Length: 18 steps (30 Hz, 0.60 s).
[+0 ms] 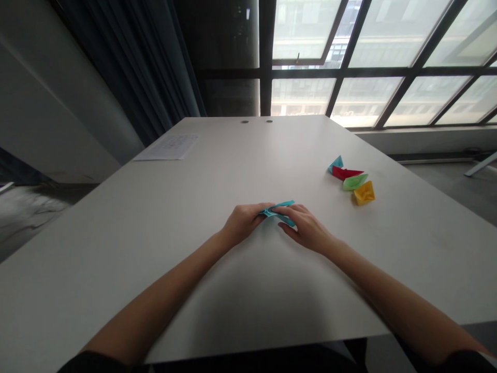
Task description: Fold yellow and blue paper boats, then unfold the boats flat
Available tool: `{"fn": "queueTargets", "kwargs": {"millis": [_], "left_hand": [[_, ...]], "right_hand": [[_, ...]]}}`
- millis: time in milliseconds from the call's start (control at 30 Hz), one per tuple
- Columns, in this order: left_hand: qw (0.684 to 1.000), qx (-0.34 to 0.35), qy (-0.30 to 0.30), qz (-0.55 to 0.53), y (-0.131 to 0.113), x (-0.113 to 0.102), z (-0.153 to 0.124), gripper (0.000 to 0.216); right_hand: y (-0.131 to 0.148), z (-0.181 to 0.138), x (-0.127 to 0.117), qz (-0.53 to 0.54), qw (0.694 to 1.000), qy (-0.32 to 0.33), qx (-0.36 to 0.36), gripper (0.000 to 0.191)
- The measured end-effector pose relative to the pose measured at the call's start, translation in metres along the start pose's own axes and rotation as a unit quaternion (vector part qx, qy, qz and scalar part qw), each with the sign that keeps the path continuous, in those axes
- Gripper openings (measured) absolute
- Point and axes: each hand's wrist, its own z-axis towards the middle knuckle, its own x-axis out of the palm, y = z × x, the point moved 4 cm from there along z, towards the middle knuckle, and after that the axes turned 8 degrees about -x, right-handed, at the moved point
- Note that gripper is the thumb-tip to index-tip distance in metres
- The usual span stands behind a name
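Note:
A folded piece of light blue paper (pixel 287 219) is held between my two hands over the middle of the white table. My left hand (pixel 244 220) pinches its left end between thumb and fingers. On the other side, my right hand (pixel 305 225) has its fingers reaching into the opened fold, while its thumb is apart below the paper. Part of the paper is hidden behind the fingers, so its full shape cannot be made out.
Folded paper boats stand in a row at the right: blue (pixel 337 162), red (pixel 345 173), green (pixel 355 182) and yellow (pixel 365 194). Printed sheets (pixel 166 147) lie at the far left of the white table (pixel 233 171). Windows and a dark curtain (pixel 143 62) are beyond.

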Motion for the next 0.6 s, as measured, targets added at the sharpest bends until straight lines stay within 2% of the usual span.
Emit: {"fn": "queueTargets", "kwargs": {"millis": [233, 433, 600], "left_hand": [[0.998, -0.045, -0.05, -0.014, 0.005, -0.004, 0.003, 0.023], [0.999, -0.033, -0.012, -0.036, 0.002, -0.001, 0.002, 0.024], [0.998, -0.021, 0.029, -0.045, -0.003, 0.001, 0.0, 0.028]], "right_hand": [[-0.004, -0.003, -0.007, 0.126, 0.988, -0.048, 0.081, 0.035], [0.005, 0.004, -0.007, 0.168, 0.985, -0.017, 0.017, 0.041], [0.007, 0.005, -0.007, 0.164, 0.986, -0.006, 0.012, 0.041]]}}
